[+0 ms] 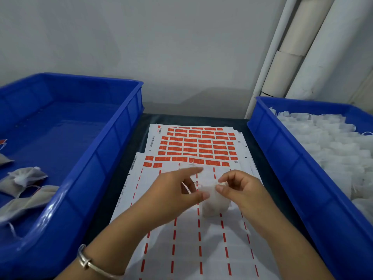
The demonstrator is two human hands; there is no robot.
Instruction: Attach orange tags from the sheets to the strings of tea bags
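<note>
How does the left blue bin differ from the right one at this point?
The left bin holds only a few tea bags near its close end, with most of its floor bare; the right bin is heaped with white bags. At least one bag in the left bin shows an orange tag; no tags show in the right bin. Both bins are blue plastic and flank the tag sheets.
</note>
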